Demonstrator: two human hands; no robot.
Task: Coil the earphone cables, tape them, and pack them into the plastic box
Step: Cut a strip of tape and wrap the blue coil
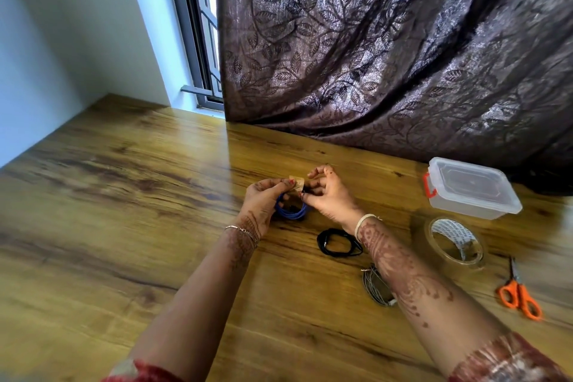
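A coiled blue earphone cable [293,211] hangs a little above the wooden table [124,195], gripped by my left hand [263,198]. A small piece of tape [297,182] sits at the top of the coil, pinched between the fingertips of my left hand and my right hand [325,192]. A coiled black cable [338,242] lies on the table just below my right wrist. A grey coiled cable [376,287] lies nearer me, partly hidden by my right forearm. The clear plastic box [471,187] with an orange latch stands lidded at the right.
A roll of clear tape [455,242] lies in front of the box. Orange-handled scissors [519,291] lie near the right edge. A dark patterned curtain [387,49] hangs along the table's back edge, and a window [201,25] is at the back left.
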